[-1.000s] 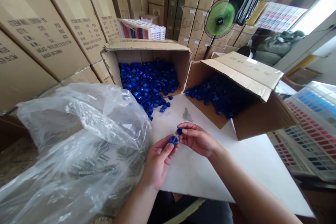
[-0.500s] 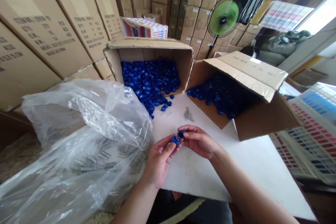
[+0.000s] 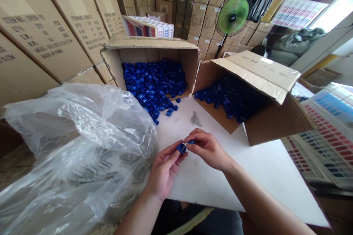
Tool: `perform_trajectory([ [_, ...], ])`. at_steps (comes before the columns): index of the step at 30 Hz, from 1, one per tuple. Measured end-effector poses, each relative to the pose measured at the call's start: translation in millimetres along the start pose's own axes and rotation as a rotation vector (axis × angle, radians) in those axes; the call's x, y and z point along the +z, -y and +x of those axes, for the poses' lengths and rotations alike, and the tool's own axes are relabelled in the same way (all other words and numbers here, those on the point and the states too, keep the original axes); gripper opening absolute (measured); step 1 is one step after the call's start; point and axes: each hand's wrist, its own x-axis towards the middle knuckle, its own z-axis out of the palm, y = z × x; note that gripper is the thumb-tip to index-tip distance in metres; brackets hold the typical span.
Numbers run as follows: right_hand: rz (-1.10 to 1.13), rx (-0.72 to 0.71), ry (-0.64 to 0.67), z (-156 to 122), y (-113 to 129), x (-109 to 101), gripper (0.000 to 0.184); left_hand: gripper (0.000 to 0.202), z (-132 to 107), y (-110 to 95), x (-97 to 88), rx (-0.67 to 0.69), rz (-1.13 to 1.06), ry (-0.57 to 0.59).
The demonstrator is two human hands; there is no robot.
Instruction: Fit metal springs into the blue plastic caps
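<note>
Over the white table (image 3: 209, 187), my left hand (image 3: 164, 169) is closed around a round blue plastic cap (image 3: 181, 148), its open side turned toward my right hand. A small metal spring (image 3: 183, 147) shows inside it. My right hand (image 3: 207, 148) pinches a second blue plastic piece (image 3: 191, 142), mostly covered by the fingers. The fingertips of both hands nearly meet at the first cap's mouth. Beyond them lies a small pile of thin metal pins (image 3: 196, 119). Left of my hands, several coil springs (image 3: 91, 172) show through a clear plastic bag (image 3: 82, 125).
A cardboard box (image 3: 151, 43) on its side spills blue caps (image 3: 154, 84) onto the table. Another tipped box (image 3: 278, 128) holds darker blue parts (image 3: 228, 99). Stacked cartons (image 3: 55, 25) line the left, a green fan (image 3: 233, 14) stands behind, and plastic baskets (image 3: 328, 136) sit right.
The blue piece in my right hand has turned and is now more covered by the fingers. The left hand's cap has tilted, showing its open mouth. The view has shifted slightly.
</note>
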Motion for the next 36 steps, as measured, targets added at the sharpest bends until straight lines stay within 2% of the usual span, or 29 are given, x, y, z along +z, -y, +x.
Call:
perform_trajectory([
  [5, -0.127, -0.056, -0.066, -3.3, -1.0, 5.7, 0.032, 0.031, 0.7, 0.7, -0.6, -0.004, 0.0, -0.002],
  [13, -0.25, -0.133, -0.032, -7.8, -0.7, 0.7, 0.03, 0.032, 1.5, 0.5, -2.2, -0.008, -0.028, -0.011],
  [17, -0.272, -0.135, -0.061, -10.4, -0.5, 2.1, 0.025, 0.032, 0.7, 1.5, -3.5, -0.007, -0.013, -0.012],
  [21, -0.326, -0.151, -0.03, -14.6, 5.3, 0.5, 0.024, 0.033, -0.5, 1.2, -2.8, -0.017, -0.006, -0.008],
  [25, -0.505, -0.199, -0.027, -19.2, 14.6, -6.3, 0.025, 0.036, -0.5, 0.6, -1.7, -0.009, 0.027, -0.039],
  [31, -0.845, -0.262, -0.006, -17.8, 21.8, -7.9, 0.029, 0.037, 0.0, 1.9, -2.1, 0.01, 0.075, -0.029],
  [36, -0.847, -0.273, 0.022, -16.0, 25.3, -4.5, 0.032, 0.036, 0.7, 3.6, -2.6, 0.015, 0.108, -0.014],
])
